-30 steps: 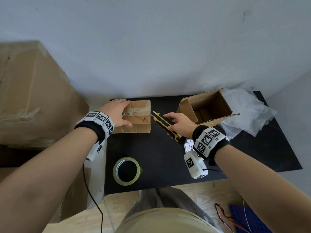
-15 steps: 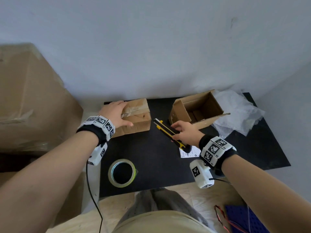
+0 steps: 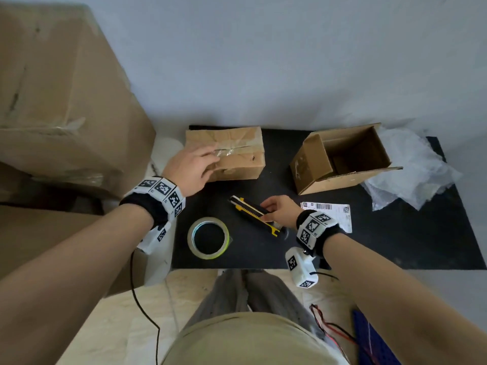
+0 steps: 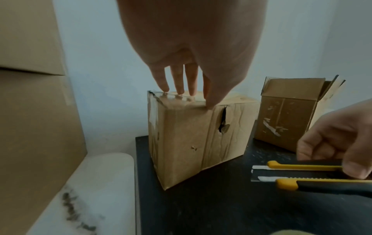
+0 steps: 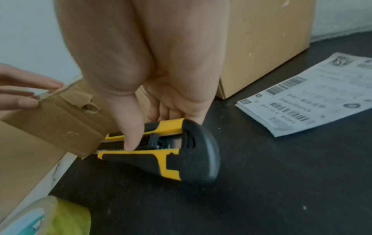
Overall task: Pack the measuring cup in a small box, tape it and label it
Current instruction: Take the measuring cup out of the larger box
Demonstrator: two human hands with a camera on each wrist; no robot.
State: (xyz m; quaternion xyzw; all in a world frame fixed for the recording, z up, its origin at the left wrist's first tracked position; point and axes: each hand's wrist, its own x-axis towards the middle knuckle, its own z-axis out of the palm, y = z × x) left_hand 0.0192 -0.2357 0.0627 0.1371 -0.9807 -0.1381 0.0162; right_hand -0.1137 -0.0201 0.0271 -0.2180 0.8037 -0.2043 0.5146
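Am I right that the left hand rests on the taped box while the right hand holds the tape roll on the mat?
Not quite: the right hand holds the utility knife, as the head view shows. The tape roll lies untouched. The left hand does rest on the taped box.

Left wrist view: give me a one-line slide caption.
Left hand rests straight fingers on the taped box while the right hand grips a yellow-and-black utility knife.

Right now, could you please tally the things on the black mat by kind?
Small cardboard boxes: 2, one taped, one open
Tape roll: 1
Utility knife: 1
Label sheets: 1 stack
Plastic wrap: 1
Total: 6
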